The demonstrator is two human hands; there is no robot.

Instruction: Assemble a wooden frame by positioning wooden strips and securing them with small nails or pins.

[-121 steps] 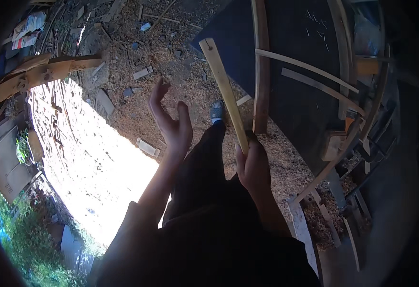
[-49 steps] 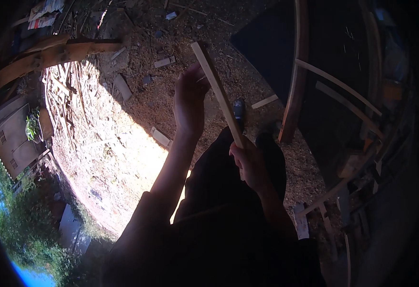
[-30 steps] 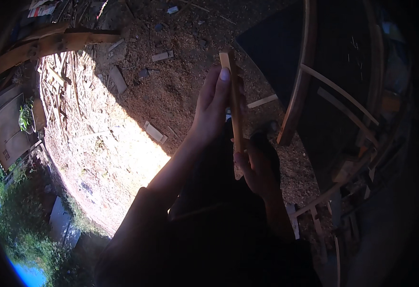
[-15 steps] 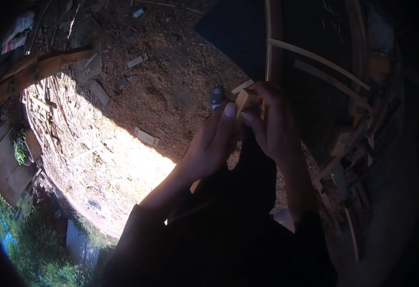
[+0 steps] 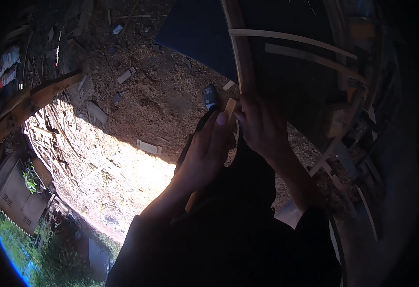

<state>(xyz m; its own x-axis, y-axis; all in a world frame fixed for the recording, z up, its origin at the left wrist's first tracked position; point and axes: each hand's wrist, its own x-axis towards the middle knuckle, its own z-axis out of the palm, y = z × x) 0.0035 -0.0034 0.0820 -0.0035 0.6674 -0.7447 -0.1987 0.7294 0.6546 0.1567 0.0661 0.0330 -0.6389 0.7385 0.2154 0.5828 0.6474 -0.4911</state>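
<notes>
My left hand [image 5: 212,146] is closed round a pale wooden strip [image 5: 230,108], its thumb pressed along the face. The strip's upper end sticks out past the thumb. A further bit of pale wood [image 5: 191,202] shows below the left wrist; whether it is the same strip, I cannot tell. Right beside the strip's upper end, my right hand [image 5: 264,125] is curled with its thumb tip at the edge. The back of that hand hides what its fingers hold, if anything. Both hands are in shade in front of my dark clothing.
Wood chips cover the ground, with a wooden offcut [image 5: 149,147] at the sunlit edge. Ahead right stands a dark panel with a wooden beam [image 5: 238,48] and long slats [image 5: 295,38]. At left lie a curved plank [image 5: 42,95] and a beige panel-like object [image 5: 22,196]. My shoe [image 5: 210,95] is ahead.
Both hands have shifted slightly left and down with the strip. My right fingers have moved from over the strip's top end to its side. The view has turned a little.
</notes>
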